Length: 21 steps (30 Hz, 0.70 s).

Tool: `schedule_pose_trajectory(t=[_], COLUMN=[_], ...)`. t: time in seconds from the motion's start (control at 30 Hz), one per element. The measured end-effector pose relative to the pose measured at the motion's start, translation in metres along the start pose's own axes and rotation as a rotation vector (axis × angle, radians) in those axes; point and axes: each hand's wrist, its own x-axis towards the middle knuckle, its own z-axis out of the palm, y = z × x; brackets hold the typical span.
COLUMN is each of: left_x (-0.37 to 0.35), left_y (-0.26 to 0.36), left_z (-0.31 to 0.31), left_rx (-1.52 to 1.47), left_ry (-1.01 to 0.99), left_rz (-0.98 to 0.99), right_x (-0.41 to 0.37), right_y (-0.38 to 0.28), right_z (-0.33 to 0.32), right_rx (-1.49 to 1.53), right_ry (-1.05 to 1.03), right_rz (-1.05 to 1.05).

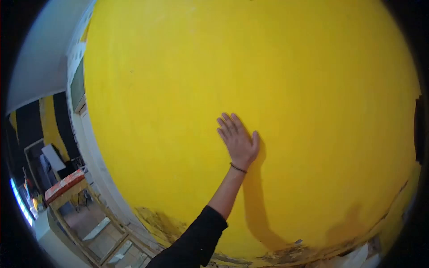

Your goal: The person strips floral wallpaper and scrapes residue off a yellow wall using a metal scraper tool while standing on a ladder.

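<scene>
While its palm faces the yellow wall [321, 80], which fills most of my view, the left hand [242, 145] is raised near the middle of that surface. I see the fingers [238, 122] extended and slightly parted; whether they make contact, I cannot tell. A dark wristband [238, 168] encircles the arm [226, 194]. Damaged paint [161, 223] marks the wall's lower edge; a red-topped wooden stand [67, 193] occupies the left.

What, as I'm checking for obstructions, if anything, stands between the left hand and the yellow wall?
Nothing visible stands between the left hand and the yellow wall. The palm faces away from the camera, so I can't tell whether it touches. The red-topped wooden frame stands off to the side, at the picture's lower left.
</scene>
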Motion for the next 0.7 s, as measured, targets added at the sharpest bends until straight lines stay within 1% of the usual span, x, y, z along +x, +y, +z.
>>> schedule_pose_trajectory(t=[0.07, 0.13, 0.23, 0.3, 0.4, 0.43, 0.5, 0.53, 0.6, 0.63, 0.67, 0.7], left_x=[-0.022, -0.046, -0.081, -0.093, -0.094, -0.097, -0.103, -0.109, -0.123, -0.121, -0.115, -0.107], left_y=[0.001, 0.005, 0.002, -0.004, -0.013, -0.010, -0.005, 0.000, 0.013, 0.015, 0.019, 0.026], left_z=[0.003, 0.002, 0.002, -0.001, -0.003, -0.003, -0.008, -0.011, -0.026, -0.024, -0.016, -0.007], left_rx=[-0.028, -0.026, 0.030, 0.058, 0.087, 0.044, 0.117, 0.114, 0.085, 0.092, -0.005, -0.114], left_ry=[-0.045, -0.146, -0.247, -0.292, -0.279, -0.306, -0.302, -0.304, -0.837, -0.830, -0.915, -0.992], left_rz=[0.054, 0.104, 0.231, 0.346, 0.467, 0.516, 0.590, 0.592, 0.885, 0.872, 1.164, 1.458], right_x=[0.002, 0.003, 0.000, 0.002, -0.001, -0.002, -0.001, 0.000, -0.007, -0.014, -0.022, -0.031], right_y=[0.020, 0.042, 0.080, 0.111, 0.131, 0.132, 0.123, 0.112, 0.087, 0.073, 0.052, 0.031], right_z=[0.004, 0.013, 0.038, 0.072, 0.134, 0.145, 0.149, 0.144, 0.132, 0.122, 0.112, 0.100], right_rx=[0.080, 0.178, 0.395, 0.620, 1.029, 1.156, 1.394, 1.493, 1.652, 1.703, 1.717, 1.649], right_ry=[0.012, 0.024, 0.055, 0.081, 0.163, 0.207, 0.319, 0.382, 0.510, 0.576, 0.644, 0.735], right_rz=[0.021, 0.053, 0.123, 0.194, 0.280, 0.294, 0.265, 0.210, 0.022, -0.116, -0.301, -0.529])
